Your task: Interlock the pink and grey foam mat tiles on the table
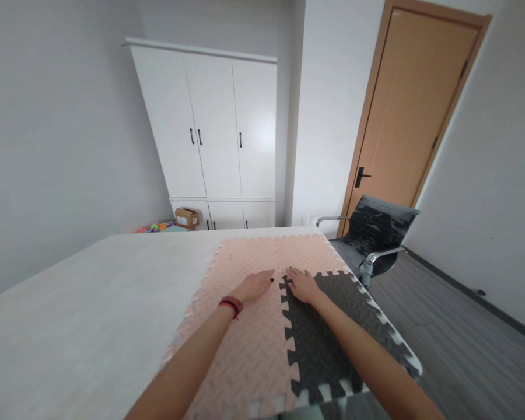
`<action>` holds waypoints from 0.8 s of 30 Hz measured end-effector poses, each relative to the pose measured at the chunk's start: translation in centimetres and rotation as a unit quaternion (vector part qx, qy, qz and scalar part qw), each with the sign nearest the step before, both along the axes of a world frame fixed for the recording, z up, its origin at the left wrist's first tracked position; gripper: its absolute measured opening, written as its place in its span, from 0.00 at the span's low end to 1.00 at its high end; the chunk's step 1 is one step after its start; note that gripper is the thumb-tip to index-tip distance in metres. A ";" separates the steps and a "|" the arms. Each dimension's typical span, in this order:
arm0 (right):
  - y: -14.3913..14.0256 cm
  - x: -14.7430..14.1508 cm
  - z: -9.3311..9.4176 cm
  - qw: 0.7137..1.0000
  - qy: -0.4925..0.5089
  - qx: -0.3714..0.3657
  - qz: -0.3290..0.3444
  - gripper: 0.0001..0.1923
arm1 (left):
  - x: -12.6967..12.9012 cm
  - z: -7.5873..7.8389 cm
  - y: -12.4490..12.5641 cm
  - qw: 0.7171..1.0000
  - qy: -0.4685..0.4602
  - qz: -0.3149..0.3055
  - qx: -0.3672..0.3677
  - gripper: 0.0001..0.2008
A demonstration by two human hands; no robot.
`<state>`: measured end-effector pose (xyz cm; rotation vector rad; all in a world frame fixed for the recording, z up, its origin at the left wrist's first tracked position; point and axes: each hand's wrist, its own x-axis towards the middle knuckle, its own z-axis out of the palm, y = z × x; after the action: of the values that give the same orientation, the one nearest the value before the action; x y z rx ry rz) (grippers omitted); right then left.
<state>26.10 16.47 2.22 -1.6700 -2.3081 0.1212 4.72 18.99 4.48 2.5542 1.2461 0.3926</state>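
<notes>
My left hand [256,284] lies flat on the pink foam mat [245,344], its fingers stretched toward the seam and a red band round the wrist. On the other side of the seam, my right hand [301,284] rests with fingers extended at the far left corner of the dark grey foam mat [332,326]. Puzzle-shaped teeth run along the line between the grey and pink mats and appear fitted together there. Neither hand holds anything. Part of the grey mat is hidden under my right forearm.
The mats lie on a white table [126,303]. Beyond its right edge stands a black office chair [376,233] near a wooden door [411,105]. A white wardrobe [219,128] is at the back, with a cardboard box [186,217] and colourful items [160,226] before it.
</notes>
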 end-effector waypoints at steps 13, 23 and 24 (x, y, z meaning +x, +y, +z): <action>-25.8 23.5 -5.3 0.898 0.229 -0.026 -0.374 0.33 | -12.7 -3.1 -21.5 0.988 -0.001 0.049 0.144 0.19; -25.4 19.6 -7.3 0.875 0.226 0.023 -0.427 0.32 | -2.9 -5.8 -21.1 0.933 0.051 -0.059 0.350 0.18; -25.3 19.4 -7.2 0.875 0.222 0.023 -0.431 0.32 | -2.7 -6.2 -21.0 0.933 0.055 -0.068 0.348 0.20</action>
<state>45.47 -8.78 -4.99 -2.1886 -1.0950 0.2220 1.98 -1.98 -1.68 3.2684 1.0880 0.7878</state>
